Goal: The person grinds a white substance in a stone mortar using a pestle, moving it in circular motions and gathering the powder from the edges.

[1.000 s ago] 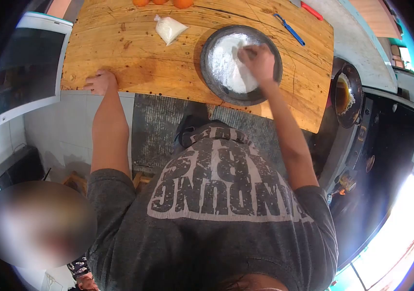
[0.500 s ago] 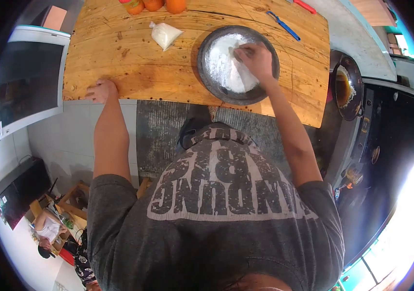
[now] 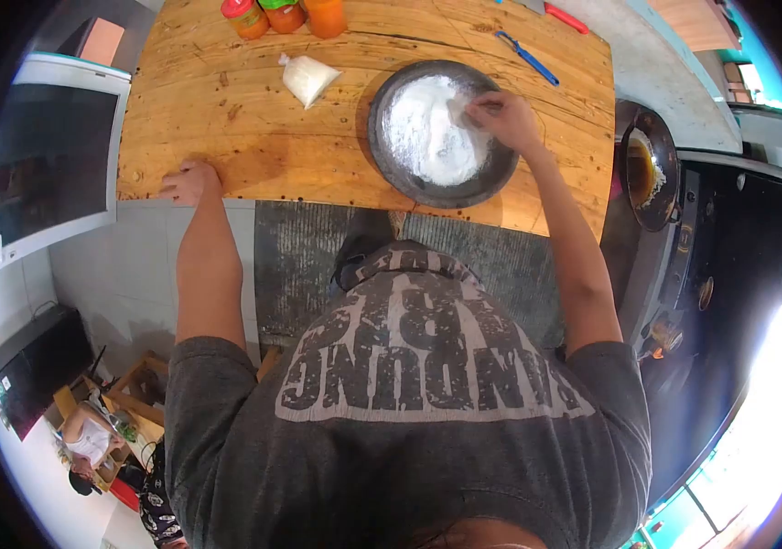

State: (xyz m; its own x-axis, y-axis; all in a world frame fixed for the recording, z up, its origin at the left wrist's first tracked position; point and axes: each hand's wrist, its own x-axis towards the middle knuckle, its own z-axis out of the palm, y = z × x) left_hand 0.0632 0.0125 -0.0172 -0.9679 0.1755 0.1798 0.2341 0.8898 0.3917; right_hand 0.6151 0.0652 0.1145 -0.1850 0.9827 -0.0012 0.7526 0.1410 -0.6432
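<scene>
My right hand (image 3: 508, 121) is over the right side of a round dark stone dish (image 3: 387, 163). Its fingers are pinched together at the edge of the white powder (image 3: 432, 133) spread across the dish; what they hold, if anything, is hidden. My left hand (image 3: 191, 183) rests on the front edge of the wooden table (image 3: 253, 128), to the left, with its fingers loosely bent and nothing held. Between the hands, farther back, lies a knotted clear plastic bag (image 3: 308, 79) of pale contents.
Several orange-filled jars (image 3: 283, 16) stand at the table's back. A blue peeler (image 3: 528, 59) and a red-handled tool (image 3: 565, 16) lie back right. A pan with brown liquid (image 3: 649, 174) sits on the right near a black stove (image 3: 738, 238). Another person (image 3: 91, 439) is at lower left.
My right hand has shifted right, from over the powder toward the dish's right rim. My left hand stays on the table edge. The view has tilted slightly, so the table sits lower.
</scene>
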